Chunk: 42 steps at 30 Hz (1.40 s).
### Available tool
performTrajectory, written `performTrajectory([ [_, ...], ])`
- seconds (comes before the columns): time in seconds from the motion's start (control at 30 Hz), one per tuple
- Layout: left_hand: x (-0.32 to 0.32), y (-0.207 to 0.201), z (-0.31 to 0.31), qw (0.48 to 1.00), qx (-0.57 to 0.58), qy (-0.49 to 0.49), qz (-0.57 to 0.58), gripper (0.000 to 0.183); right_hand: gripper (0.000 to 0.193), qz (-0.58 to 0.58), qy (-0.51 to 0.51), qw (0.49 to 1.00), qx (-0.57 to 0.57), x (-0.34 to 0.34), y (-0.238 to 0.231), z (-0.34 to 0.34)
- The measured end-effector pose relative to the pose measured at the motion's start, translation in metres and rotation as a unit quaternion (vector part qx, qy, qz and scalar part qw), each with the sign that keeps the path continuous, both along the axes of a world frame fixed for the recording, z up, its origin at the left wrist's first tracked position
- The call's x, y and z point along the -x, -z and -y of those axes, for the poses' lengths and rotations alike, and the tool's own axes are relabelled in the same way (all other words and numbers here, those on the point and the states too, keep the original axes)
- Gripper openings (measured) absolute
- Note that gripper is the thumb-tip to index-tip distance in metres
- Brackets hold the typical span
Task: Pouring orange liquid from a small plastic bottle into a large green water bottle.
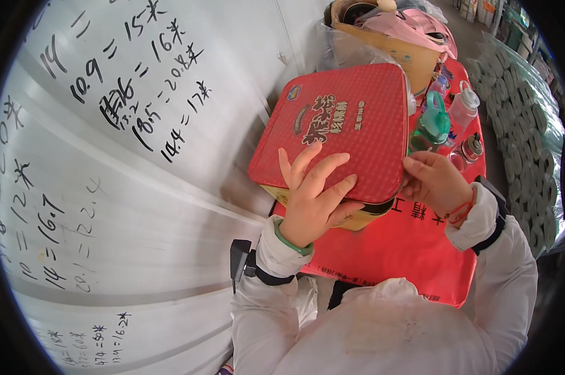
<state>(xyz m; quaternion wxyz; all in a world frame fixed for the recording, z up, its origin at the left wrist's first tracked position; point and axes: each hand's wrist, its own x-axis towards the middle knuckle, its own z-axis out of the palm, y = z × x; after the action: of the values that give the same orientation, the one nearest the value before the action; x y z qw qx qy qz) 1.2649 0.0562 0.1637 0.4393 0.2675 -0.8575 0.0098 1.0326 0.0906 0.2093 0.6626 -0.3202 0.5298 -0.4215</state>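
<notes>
A red rectangular box (370,125) with a patterned top, printed lettering and rounded corners sits in front of me. Its lower side (357,220) is yellow-gold, and a dark seam runs below the red lid at the near corner. My left hand (314,199) rests on the near left part of the lid, fingers spread, a green bangle at the wrist. At the lid's right edge, near the corner, my right hand (437,181) has thumb and fingers bent together against the rim. Its fingertips are partly hidden there.
A red-covered table (389,256) lies under the box. To the right stand a green-lidded bottle (434,119), a clear bottle (464,106) and a metal-capped jar (469,150). A cardboard carton (395,56) stands behind, stacked rolls (520,144) far right, a written-on white wall (139,206) left.
</notes>
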Motion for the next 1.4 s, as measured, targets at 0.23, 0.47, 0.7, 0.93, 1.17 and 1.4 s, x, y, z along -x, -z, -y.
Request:
performTrajectory([
  [0.23, -0.003, -0.008, 0.002, 0.999, -0.01, 0.013, -0.03, 0.032, 0.022, 0.002, -0.021, 0.999, 0.03, 0.001, -0.008, 0.005],
  [0.47, -0.003, -0.006, -0.002, 1.0, 0.006, 0.001, -0.018, 0.035, 0.024, 0.011, -0.038, 0.998, 0.045, 0.006, -0.003, 0.004],
  [0.7, -0.001, 0.011, -0.005, 0.999, 0.021, -0.023, 0.014, 0.038, 0.027, -0.049, -0.067, 0.996, 0.036, 0.006, 0.007, -0.001],
  [0.93, 0.002, 0.03, -0.007, 0.991, 0.05, -0.012, 0.123, 0.037, 0.029, -0.201, -0.138, 0.965, 0.094, 0.015, 0.056, -0.01],
  [1.17, 0.004, 0.023, -0.015, 0.988, 0.006, -0.018, 0.155, 0.034, 0.021, -0.206, -0.134, 0.958, 0.144, 0.013, 0.075, -0.04],
  [1.4, 0.025, 0.032, -0.042, 0.976, 0.019, -0.129, 0.173, 0.037, 0.018, -0.135, -0.073, 0.986, 0.064, 0.036, 0.12, -0.134],
])
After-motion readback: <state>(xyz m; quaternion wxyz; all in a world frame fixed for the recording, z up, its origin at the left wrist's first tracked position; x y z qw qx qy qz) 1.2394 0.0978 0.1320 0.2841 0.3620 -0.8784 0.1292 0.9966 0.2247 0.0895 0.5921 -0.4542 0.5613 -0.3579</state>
